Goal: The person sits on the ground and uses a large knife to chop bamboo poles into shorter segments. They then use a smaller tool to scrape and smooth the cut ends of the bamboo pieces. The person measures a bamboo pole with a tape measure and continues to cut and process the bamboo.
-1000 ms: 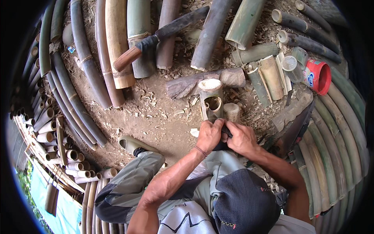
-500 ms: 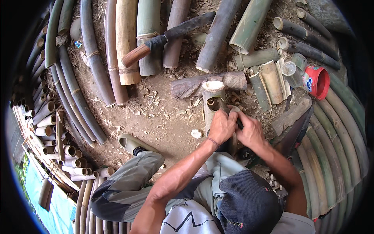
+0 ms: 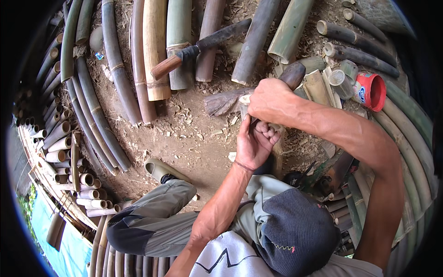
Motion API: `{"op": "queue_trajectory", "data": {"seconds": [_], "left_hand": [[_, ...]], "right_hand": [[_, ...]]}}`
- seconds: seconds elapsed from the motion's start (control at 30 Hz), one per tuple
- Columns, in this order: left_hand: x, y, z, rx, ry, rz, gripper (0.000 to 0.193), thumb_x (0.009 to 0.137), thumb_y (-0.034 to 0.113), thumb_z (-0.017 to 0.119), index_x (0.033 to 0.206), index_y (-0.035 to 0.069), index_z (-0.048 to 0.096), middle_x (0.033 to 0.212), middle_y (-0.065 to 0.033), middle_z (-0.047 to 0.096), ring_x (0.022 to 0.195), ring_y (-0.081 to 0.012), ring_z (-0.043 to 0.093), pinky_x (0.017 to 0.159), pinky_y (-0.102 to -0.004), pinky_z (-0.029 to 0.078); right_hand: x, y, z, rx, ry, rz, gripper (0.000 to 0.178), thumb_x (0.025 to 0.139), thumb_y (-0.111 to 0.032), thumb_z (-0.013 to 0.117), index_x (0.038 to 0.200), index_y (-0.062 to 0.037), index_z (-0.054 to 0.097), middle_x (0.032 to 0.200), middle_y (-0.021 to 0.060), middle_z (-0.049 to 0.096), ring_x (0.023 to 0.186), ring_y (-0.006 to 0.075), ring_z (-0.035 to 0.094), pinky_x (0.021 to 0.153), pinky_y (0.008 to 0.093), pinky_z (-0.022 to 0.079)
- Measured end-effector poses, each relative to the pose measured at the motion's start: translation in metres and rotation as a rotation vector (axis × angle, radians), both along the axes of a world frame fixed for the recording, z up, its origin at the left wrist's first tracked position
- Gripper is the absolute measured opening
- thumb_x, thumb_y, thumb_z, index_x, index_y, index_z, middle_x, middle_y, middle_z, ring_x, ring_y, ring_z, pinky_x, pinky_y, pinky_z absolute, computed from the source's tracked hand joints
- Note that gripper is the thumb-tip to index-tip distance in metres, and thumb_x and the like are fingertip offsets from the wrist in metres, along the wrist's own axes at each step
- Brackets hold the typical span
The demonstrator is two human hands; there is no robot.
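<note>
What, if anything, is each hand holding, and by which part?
The right hand grips a tool by its dark handle. The left hand is at the bamboo section; its hold cannot be told.

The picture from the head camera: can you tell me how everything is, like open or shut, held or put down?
Right hand: closed on a handle
Dark handle: held, slanting up
Left hand: curled, grip unclear
Bamboo tube: mostly hidden, pale top showing
Machete: lying across bamboo poles
Red tub: open, tipped sideways
Clear jar: can't tell if open
Olive clog: worn on a foot
</note>
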State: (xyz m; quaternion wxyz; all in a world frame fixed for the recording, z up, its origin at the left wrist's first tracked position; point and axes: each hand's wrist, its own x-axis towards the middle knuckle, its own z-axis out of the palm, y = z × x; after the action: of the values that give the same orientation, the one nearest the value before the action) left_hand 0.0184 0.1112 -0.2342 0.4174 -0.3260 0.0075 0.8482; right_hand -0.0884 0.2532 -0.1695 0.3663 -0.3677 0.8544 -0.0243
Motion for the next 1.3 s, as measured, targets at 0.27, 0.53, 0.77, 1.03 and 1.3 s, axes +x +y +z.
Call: {"op": "queue_trajectory", "data": {"seconds": [0.27, 0.53, 0.77, 1.03, 1.3], "left_hand": [[0.048, -0.050, 0.036, -0.504, 1.147, -1.045, 0.095, 0.088, 0.040, 0.070, 0.150, -0.008, 0.016, 0.143, -0.0277, 0.044, 0.136, -0.0365, 0.043, 0.113, -0.0405, 0.034], [0.013, -0.119, 0.042, -1.264, 1.031, -1.339, 0.053, 0.072, 0.032, 0.077, 0.114, 0.003, 0.064, 0.086, -0.0219, 0.070, 0.079, -0.0335, 0.071, 0.073, -0.0418, 0.055], [-0.129, -0.096, 0.083, -1.229, 1.621, -1.750, 0.028, 0.071, 0.025, 0.071, 0.092, 0.007, 0.073, 0.077, -0.0154, 0.072, 0.070, -0.0304, 0.071, 0.071, -0.0413, 0.057], [-0.171, 0.041, 0.126, -0.813, 2.534, -2.031, 0.012, 0.080, 0.020, 0.069, 0.073, 0.012, 0.073, 0.071, -0.0077, 0.070, 0.069, -0.0230, 0.071, 0.061, -0.0359, 0.056], [-0.179, 0.000, 0.133, -0.588, 2.550, -2.104, 0.013, 0.086, 0.019, 0.067, 0.074, 0.013, 0.069, 0.064, -0.0042, 0.066, 0.060, -0.0182, 0.066, 0.055, -0.0350, 0.051]], "right_hand": [[0.150, -0.001, -0.005, -0.434, -0.290, -1.396, 0.041, 0.101, -0.037, 0.043, 0.098, 0.0001, 0.062, 0.078, 0.0120, 0.072, 0.083, 0.0302, 0.070, 0.077, 0.0411, 0.053], [0.150, -0.088, -0.067, -0.661, -0.510, -1.589, 0.041, 0.099, -0.029, 0.051, 0.086, 0.0086, 0.061, 0.081, 0.0170, 0.072, 0.058, 0.0231, 0.067, 0.055, 0.0353, 0.055], [0.106, -0.101, -0.047, -1.387, -0.986, -2.284, 0.031, 0.097, -0.025, 0.053, 0.101, 0.0052, 0.059, 0.100, 0.0214, 0.069, 0.084, 0.0293, 0.070, 0.068, 0.0439, 0.062], [0.119, -0.069, -0.037, -2.228, -1.350, -2.587, 0.034, 0.103, -0.029, 0.038, 0.115, -0.0058, 0.060, 0.112, 0.0110, 0.069, 0.100, 0.0272, 0.067, 0.091, 0.0456, 0.053], [0.154, -0.099, -0.052, -2.164, -1.744, -2.149, 0.038, 0.104, -0.040, 0.043, 0.123, -0.0117, 0.061, 0.087, 0.0069, 0.071, 0.077, 0.0240, 0.069, 0.082, 0.0433, 0.055]]}}
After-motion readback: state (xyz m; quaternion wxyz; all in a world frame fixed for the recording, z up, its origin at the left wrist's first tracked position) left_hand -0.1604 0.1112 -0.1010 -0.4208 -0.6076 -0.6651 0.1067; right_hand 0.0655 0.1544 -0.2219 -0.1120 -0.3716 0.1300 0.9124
